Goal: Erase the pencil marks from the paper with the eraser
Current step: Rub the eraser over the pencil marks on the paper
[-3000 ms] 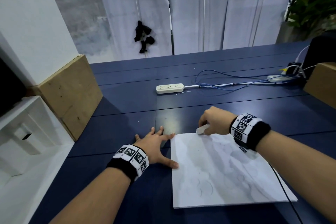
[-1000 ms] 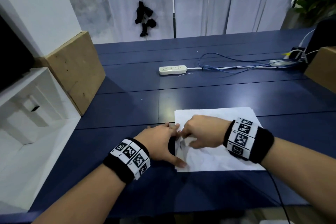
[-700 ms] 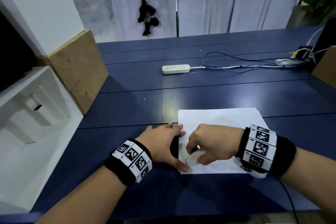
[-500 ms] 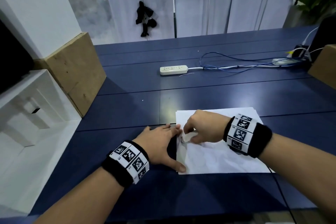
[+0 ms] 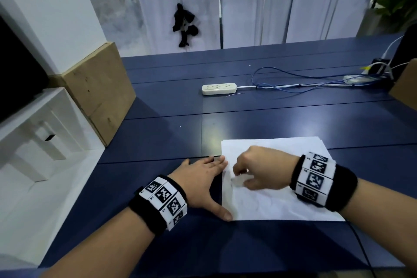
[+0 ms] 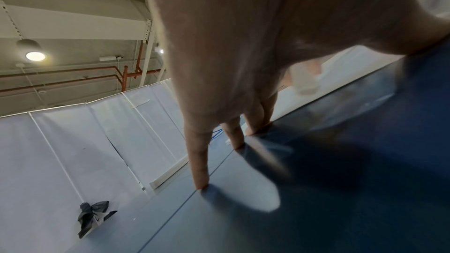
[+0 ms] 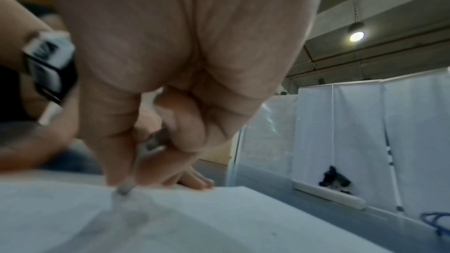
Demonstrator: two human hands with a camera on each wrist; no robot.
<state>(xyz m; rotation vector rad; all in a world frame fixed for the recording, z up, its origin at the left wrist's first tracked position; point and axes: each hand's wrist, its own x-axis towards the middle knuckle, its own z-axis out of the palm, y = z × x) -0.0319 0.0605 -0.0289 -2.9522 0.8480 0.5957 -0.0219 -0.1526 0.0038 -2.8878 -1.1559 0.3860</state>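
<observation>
On a dark blue tabletop (image 5: 282, 119), a white sheet of paper (image 5: 282, 205) lay flat near the front edge, with faint pencil marks (image 5: 255, 204) on its lower part. The left hand (image 5: 200, 178) rested flat beside the paper's left edge, fingers (image 6: 198, 161) straight, thumb touching the near corner. The right hand (image 5: 261, 169) had its fingers curled around a white eraser (image 7: 126, 188), whose tip pressed the paper near that left edge. A white power strip (image 5: 219, 88) lay farther back.
</observation>
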